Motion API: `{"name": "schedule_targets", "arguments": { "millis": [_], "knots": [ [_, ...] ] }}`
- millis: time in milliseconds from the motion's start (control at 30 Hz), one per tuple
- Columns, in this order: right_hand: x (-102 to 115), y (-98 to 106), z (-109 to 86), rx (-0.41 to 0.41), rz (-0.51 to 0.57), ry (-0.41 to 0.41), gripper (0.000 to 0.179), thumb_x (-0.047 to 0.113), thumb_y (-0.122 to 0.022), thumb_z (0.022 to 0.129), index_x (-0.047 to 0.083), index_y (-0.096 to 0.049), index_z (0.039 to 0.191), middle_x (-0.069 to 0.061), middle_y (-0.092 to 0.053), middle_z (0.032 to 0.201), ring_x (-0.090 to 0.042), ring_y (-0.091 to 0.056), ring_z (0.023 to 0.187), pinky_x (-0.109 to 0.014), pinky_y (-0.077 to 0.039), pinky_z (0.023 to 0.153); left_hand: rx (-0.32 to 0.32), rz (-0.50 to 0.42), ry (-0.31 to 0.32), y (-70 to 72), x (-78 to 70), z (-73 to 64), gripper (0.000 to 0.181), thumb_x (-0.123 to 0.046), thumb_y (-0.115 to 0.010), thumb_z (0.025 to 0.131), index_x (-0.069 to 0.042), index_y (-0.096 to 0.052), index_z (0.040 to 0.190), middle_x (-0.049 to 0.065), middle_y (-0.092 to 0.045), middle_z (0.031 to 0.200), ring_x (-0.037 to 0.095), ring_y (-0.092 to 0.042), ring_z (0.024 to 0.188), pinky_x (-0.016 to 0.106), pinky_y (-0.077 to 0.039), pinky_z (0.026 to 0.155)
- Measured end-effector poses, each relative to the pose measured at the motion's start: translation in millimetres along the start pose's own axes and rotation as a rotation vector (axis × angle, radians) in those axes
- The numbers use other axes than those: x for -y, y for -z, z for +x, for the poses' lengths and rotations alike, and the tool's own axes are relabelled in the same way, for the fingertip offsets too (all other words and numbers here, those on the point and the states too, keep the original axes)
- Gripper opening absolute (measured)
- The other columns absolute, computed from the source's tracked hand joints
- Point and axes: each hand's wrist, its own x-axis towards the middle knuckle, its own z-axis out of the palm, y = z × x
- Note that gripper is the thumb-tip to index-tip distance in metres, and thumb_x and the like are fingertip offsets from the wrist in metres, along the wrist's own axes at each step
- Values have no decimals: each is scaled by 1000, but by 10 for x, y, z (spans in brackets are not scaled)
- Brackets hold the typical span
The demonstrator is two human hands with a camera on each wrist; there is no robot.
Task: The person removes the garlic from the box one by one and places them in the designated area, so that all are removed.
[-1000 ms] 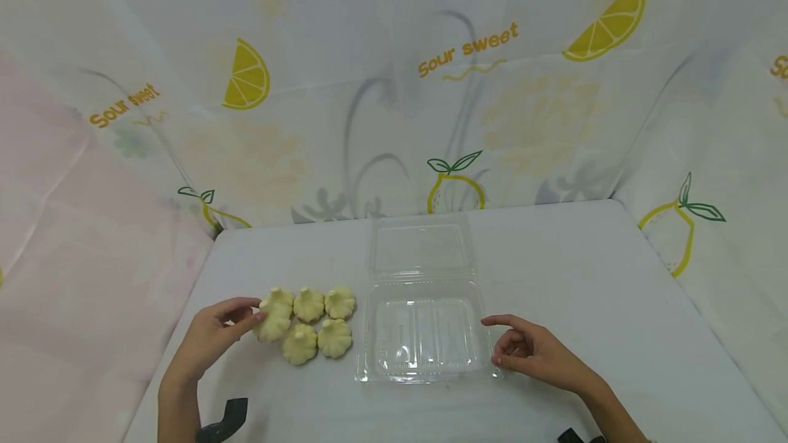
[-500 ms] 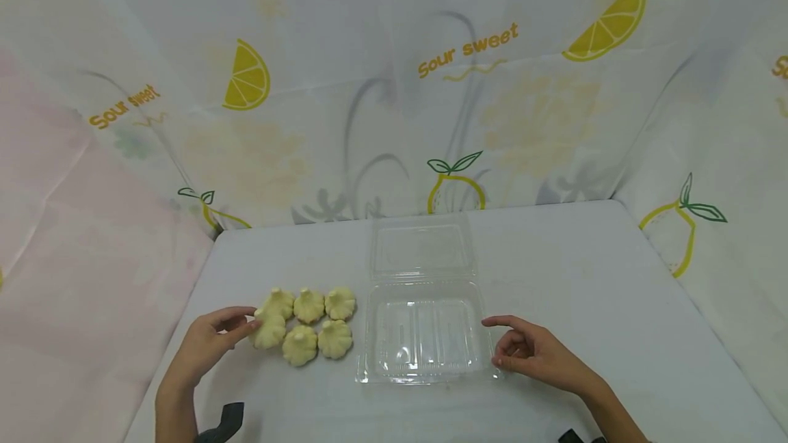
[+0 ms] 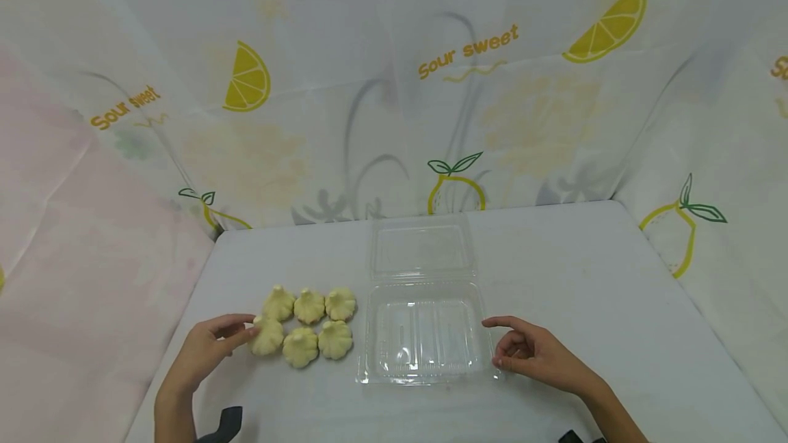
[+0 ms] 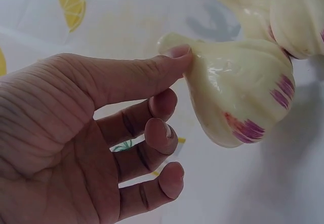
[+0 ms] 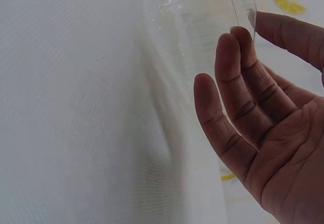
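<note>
My left hand (image 3: 206, 351) pinches a pale garlic bulb (image 3: 267, 337) at its stem end, between thumb and forefinger. In the left wrist view this garlic bulb (image 4: 240, 92) shows purple streaks, and the other fingers hang loosely curled below the thumb. The bulb is the left one of a front row of three. Beside an open clear plastic box (image 3: 431, 340) my right hand (image 3: 538, 354) has its forefinger reaching to the side wall and its thumb at the front right corner. The right wrist view shows the clear plastic rim (image 5: 248, 1) right at the fingertips, the fingers loosely bent.
Behind the front row lies a back row of three garlic bulbs (image 3: 309, 306). The box's lid (image 3: 423, 248) lies folded back toward the wall. A white cloth covers the table (image 3: 585, 279), and lemon-print curtains (image 3: 394, 87) enclose its back and sides.
My left hand has drawn its garlic bulb slightly toward me and left, from overlapping the back-row bulb to the front row. The right hand and box stay in place.
</note>
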Motion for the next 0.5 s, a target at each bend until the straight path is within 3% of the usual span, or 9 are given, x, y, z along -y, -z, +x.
{"name": "schedule_targets", "arguments": {
  "millis": [500],
  "knots": [
    [15, -2, -2, 3, 19, 5, 53, 5, -68, 93, -3, -43, 140, -18, -68, 90, -30, -67, 79, -31, -56, 68, 19, -12, 84, -85, 113, 10, 51, -35, -77, 87, 3, -67, 120, 6, -64, 93, 15, -57, 80, 30, -52, 63]
  ]
}}
